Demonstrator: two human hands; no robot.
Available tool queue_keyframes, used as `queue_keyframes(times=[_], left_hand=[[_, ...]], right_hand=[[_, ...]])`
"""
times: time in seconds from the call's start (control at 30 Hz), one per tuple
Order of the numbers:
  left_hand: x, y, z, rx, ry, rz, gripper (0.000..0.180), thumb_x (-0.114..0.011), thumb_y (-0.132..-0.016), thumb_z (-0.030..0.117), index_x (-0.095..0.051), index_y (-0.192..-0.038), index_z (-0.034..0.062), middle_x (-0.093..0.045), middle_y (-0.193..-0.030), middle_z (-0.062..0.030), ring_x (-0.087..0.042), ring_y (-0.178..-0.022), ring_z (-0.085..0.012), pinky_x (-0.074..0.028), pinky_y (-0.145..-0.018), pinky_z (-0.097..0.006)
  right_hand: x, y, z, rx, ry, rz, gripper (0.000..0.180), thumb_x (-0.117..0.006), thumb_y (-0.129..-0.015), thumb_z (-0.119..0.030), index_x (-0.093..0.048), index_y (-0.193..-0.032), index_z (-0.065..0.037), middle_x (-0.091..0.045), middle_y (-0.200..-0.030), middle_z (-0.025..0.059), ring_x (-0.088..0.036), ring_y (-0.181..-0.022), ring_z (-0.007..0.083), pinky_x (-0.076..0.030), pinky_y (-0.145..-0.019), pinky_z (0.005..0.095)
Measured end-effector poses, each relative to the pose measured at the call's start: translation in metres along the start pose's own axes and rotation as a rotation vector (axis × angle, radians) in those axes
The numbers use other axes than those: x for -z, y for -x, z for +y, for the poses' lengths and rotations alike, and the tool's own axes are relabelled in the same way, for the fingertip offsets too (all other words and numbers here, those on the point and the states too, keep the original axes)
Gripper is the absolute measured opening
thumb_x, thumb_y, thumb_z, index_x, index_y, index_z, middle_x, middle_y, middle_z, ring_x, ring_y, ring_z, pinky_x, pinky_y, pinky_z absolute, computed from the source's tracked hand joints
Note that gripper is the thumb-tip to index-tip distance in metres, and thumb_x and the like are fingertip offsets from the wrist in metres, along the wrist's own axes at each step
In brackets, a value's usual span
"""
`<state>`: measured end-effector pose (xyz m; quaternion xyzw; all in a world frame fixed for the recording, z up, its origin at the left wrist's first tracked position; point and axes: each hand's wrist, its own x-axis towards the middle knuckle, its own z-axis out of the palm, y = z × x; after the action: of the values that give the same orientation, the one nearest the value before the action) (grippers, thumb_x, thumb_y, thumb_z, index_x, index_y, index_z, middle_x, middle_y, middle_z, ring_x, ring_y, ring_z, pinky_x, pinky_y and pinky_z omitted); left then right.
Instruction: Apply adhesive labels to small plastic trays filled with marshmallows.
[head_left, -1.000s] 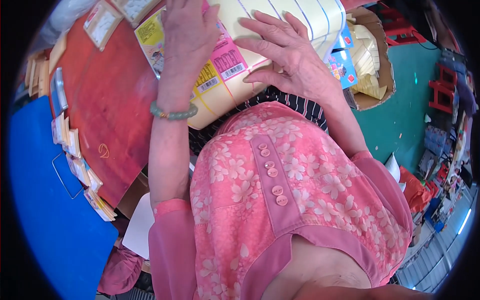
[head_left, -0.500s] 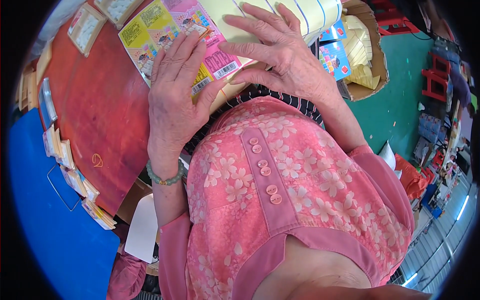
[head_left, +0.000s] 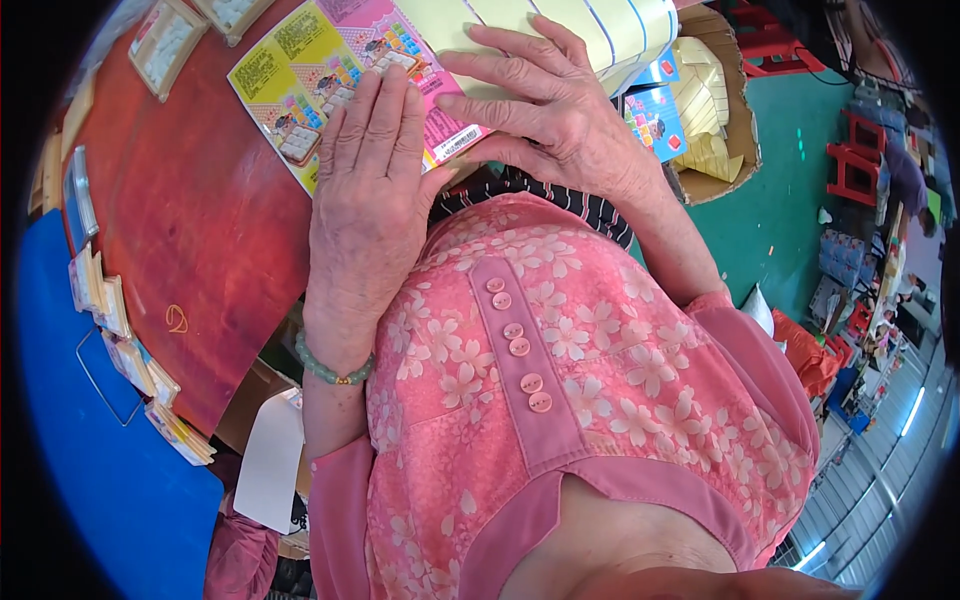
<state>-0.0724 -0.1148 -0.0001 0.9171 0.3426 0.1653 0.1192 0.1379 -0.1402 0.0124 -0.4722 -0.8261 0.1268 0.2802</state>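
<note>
- The left hand (head_left: 370, 210) lies flat, fingers together, on the printed sheet (head_left: 300, 90), which reaches past its fingertips over the red table (head_left: 200, 220).
- The right hand (head_left: 570, 120), fingers spread wide, sits at the print's right side.

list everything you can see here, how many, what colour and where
printed label sheet: at least 1, yellow and pink, under left hand
lined sheet: at least 1, pale yellow, beside right hand
table: 1, red, left
trays of white pieces: 2, wood-coloured frames, top left
packs: several, pale-edged, table's left edge
board: 1, blue, far left
printed boxes: at least 2, blue, beside carton
carton: 1, brown, upper right
stools: at least 2, red, upper right
floor: green, right
bracelet: 1, green, left wrist
shirt: 1, pink floral, centre
left hand, right hand: 2, bare, top centre
</note>
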Motion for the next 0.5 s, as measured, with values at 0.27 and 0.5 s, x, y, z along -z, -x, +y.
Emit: queue_keyframes(times=[0.27,0.5], left_hand=[[-0.007,-0.008,0.002,-0.048,-0.024,0.016,0.058,-0.063,-0.080,0.023,-0.044,-0.128,-0.0042,-0.041,-0.138,-0.0166,-0.036,-0.131,-0.0300,-0.031,-0.106,-0.044],[-0.006,-0.014,0.002,-0.077,-0.030,0.031,0.057,-0.063,-0.080,0.023,-0.045,-0.126,-0.0054,-0.042,-0.135,-0.0184,-0.038,-0.129,-0.0304,-0.032,-0.104,-0.045]], right_hand=[[-0.022,0.012,0.016,0.115,0.120,0.098,0.040,-0.071,-0.071,-0.025,-0.067,-0.109,-0.016,-0.059,-0.122,0.0019,-0.052,-0.116,0.0236,-0.037,-0.099,0.0435],[-0.024,0.011,0.023,0.183,0.124,0.161,0.036,-0.072,-0.070,-0.023,-0.068,-0.104,-0.012,-0.062,-0.114,0.0022,-0.057,-0.108,0.0234,-0.043,-0.093,0.0411]])
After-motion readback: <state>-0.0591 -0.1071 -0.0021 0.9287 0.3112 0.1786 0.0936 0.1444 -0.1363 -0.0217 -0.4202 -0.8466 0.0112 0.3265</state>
